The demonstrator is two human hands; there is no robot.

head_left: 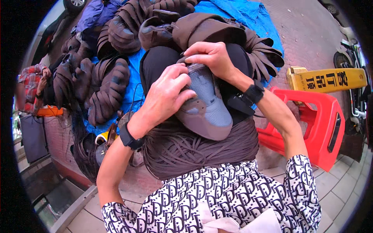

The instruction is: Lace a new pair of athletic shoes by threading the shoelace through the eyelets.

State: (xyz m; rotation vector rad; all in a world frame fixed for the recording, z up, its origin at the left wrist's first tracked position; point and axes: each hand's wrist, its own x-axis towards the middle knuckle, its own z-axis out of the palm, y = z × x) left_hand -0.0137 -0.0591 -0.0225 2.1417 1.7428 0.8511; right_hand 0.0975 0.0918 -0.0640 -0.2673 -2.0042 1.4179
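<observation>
A brown and grey-blue shoe upper (214, 112) lies across my lap, its toe pointing toward me. My left hand (168, 90) is closed on its far left edge, fingers bent around the opening. On the far side, my right hand (211, 58) pinches the heel-side end of the same piece; whether a lace is between those fingertips I cannot make out. Under the upper, a thick bundle of dark brown shoelaces (194, 153) covers my lap. Both wrists wear black bands.
Nested stacks of brown shoe uppers (110, 90) lie on a blue tarp (254, 17) ahead and to the left. A red plastic stool (332, 134) stands at my right, beside a yellow board (328, 80). Another person in a plaid shirt (30, 87) is at far left.
</observation>
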